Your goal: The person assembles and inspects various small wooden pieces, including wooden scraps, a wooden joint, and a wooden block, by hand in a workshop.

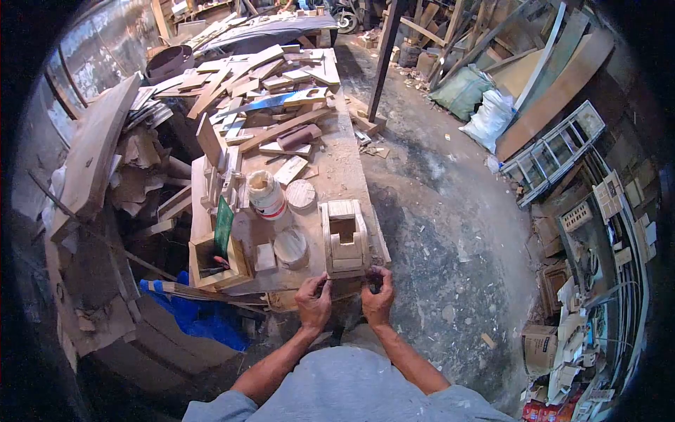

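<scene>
A small pale wooden box (pixel 346 261) with a square opening in its top and rounded side pieces sits at the near right corner of the workbench. My left hand (pixel 314 304) pinches its near left corner, thumb and fingers closed. At the near right corner, my right hand (pixel 377 301) has its fingers curled closed against the box. Left of the box lie two round wooden discs, the nearer one (pixel 291 247) and the farther one (pixel 301 194), and a small wooden block (pixel 266 257). A white tub (pixel 266 195) with a crusted rim stands behind them.
Scrap wood and a handsaw (pixel 278 100) with a blue blade cover the back of the workbench (pixel 344 165). A wooden tray (pixel 221 261) holds a green piece at its left corner. Planks, sacks (pixel 486 121) and a ladder (pixel 555 151) line the right wall.
</scene>
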The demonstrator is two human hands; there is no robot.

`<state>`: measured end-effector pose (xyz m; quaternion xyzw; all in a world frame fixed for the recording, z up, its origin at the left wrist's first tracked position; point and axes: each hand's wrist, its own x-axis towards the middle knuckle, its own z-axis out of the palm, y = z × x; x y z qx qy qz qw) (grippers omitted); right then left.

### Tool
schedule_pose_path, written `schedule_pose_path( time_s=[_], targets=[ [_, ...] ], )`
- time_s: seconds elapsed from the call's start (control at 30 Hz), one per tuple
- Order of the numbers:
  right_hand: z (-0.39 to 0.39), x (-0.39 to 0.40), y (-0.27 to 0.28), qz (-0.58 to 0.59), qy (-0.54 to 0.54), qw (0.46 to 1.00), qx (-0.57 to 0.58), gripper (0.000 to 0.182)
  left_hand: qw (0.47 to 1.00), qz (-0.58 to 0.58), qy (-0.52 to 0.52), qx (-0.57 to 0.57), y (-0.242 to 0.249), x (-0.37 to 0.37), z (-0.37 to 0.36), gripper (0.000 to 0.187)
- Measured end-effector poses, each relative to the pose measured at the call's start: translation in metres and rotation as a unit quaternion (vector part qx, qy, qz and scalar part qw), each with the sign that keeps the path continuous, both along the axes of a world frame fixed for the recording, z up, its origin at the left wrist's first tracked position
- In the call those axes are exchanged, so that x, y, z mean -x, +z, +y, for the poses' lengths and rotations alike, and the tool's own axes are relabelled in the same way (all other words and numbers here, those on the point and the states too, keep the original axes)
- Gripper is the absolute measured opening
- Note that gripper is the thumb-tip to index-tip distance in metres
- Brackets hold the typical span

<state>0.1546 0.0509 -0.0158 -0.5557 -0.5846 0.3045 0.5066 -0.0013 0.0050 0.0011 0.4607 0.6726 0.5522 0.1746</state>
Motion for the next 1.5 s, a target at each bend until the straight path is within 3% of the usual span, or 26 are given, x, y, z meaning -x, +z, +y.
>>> schedule_pose_path(
  time_s=[0.17,0.27,0.37,0.47,0.5,0.6,0.7,0.87,0.97,1.03,1.17,1.3,1.4,1.5],
  targets=[
    [0.002,-0.001,-0.006,0.016,-0.010,1.000,0.002,0.041,0.999,-0.032,-0.009,0.020,0.013,-0.001,0.003,0.019],
    [0.001,-0.001,0.010,0.044,0.011,0.999,-0.005,0.039,0.999,-0.030,-0.016,0.008,-0.010,0.003,0.003,0.024],
    [0.002,-0.018,0.017,0.050,0.017,0.999,-0.010,0.044,0.992,-0.108,-0.010,0.057,-0.003,0.003,-0.001,0.030],
    [0.020,-0.054,0.021,-0.097,0.003,0.987,-0.125,0.055,0.989,-0.120,-0.014,0.081,0.007,0.009,-0.007,0.036],
    [0.024,-0.065,0.020,-0.112,0.041,0.991,-0.064,0.068,0.993,-0.093,-0.011,0.072,0.008,0.011,-0.009,0.036],
    [0.048,-0.081,0.029,-0.281,0.106,0.942,-0.150,0.075,0.996,-0.061,-0.010,0.059,0.008,0.015,-0.013,0.035],
    [0.072,-0.098,0.017,-0.265,0.230,0.931,-0.098,0.075,0.992,-0.104,-0.009,0.068,0.000,0.016,-0.021,0.034],
    [0.086,-0.114,0.026,-0.291,0.296,0.906,-0.083,0.065,0.990,-0.111,0.042,0.072,0.019,0.008,-0.031,0.032],
    [0.098,-0.128,0.036,-0.343,0.322,0.872,-0.135,0.054,0.996,0.004,0.077,0.050,0.018,0.005,-0.032,0.038],
    [0.115,-0.140,0.047,-0.384,0.355,0.823,-0.221,0.045,0.992,0.000,0.082,0.097,0.048,-0.006,-0.030,0.056],
    [0.156,-0.147,0.050,-0.267,0.375,0.882,-0.101,0.046,0.987,0.077,0.114,0.078,0.078,-0.042,-0.001,0.109],
    [0.200,-0.130,0.063,-0.225,0.389,0.879,-0.158,0.051,0.957,0.148,0.173,0.179,0.083,-0.080,0.041,0.143],
    [0.215,-0.112,0.074,-0.149,0.436,0.880,-0.120,0.050,0.940,0.169,0.215,0.204,0.087,-0.098,0.063,0.139],
    [0.218,-0.098,0.079,-0.145,0.446,0.879,-0.086,0.049,0.933,0.146,0.249,0.214,0.087,-0.108,0.073,0.136]
  ],
)
